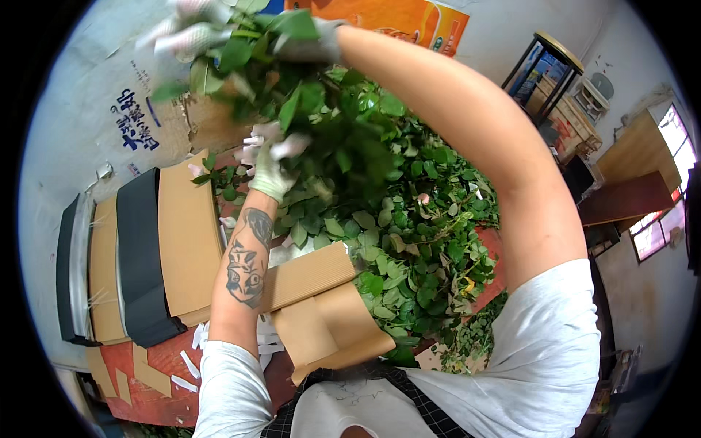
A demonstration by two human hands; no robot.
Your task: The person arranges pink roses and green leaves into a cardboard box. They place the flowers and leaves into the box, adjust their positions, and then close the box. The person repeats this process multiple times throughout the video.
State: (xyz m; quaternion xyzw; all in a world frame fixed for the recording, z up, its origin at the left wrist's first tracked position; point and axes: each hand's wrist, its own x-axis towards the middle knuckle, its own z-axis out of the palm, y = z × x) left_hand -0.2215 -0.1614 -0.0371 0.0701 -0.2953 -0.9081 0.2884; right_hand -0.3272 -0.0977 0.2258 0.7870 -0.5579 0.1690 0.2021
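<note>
My right hand [312, 45], in a grey glove, reaches far up across the view and is closed around a bunch of leafy flower stems [237, 52]. Pale buds [193, 40] in white mesh sleeves stick out of that bunch to the left, blurred by motion. Lower down, my left hand [274, 177], in a pale glove, is raised against the blurred foliage. Leaves and whitish shapes hide its fingers, so its grip cannot be made out. Beneath both hands spreads a big heap of cut leafy stems [409, 212], with a few pinkish buds showing.
Tan corrugated cardboard sheets [191, 241] and black sheets [146, 259] stand at the left. Brown wrapping paper [328, 326] and a cardboard piece [310, 276] lie before me. White strips [190, 363] are scattered on the red tabletop [157, 405]. A stool [551, 55] stands at the far right.
</note>
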